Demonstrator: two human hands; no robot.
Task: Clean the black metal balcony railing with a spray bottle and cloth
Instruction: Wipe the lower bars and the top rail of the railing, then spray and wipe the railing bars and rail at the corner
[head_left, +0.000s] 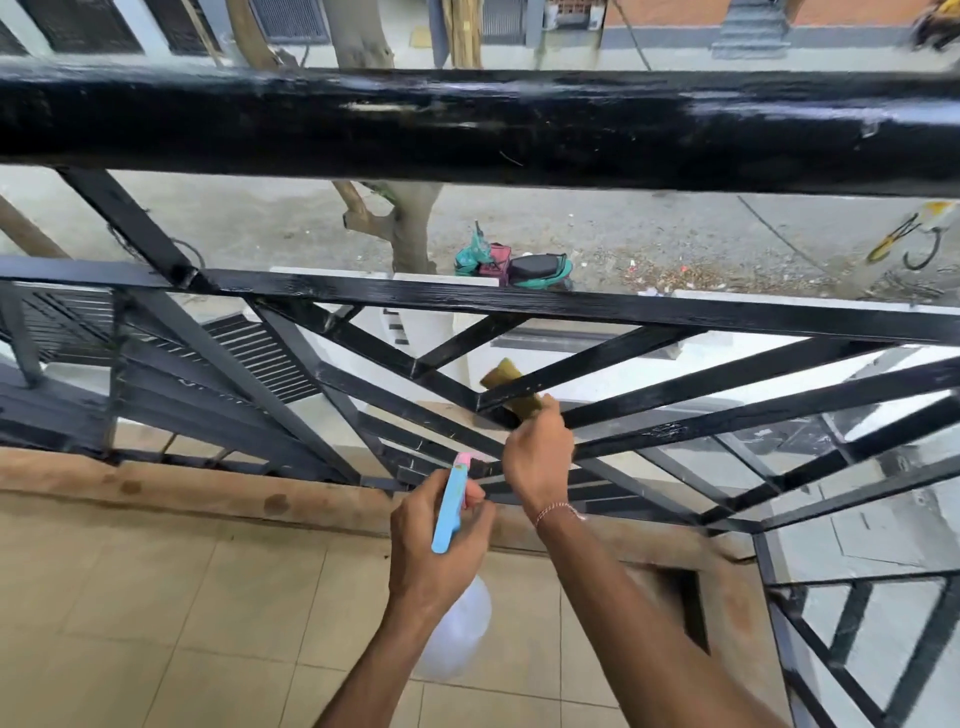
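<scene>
The black metal railing (467, 130) fills the view, a thick glossy top rail above a flat middle bar and slanted lower bars. My left hand (436, 545) grips a spray bottle (451, 506) with a light blue trigger head and pink nozzle; its translucent white body hangs below the hand. The nozzle points at the lower bars. My right hand (537, 457) holds an olive-yellow cloth (511, 387) folded over a slanted bar, just above and right of the nozzle.
Beige floor tiles (156, 623) lie below, bordered by a brownish curb (156, 488) under the railing. The railing turns a corner at the right (769, 551). Beyond the bars, far below, are a street, a tree trunk (410, 228) and a parked teal scooter (519, 267).
</scene>
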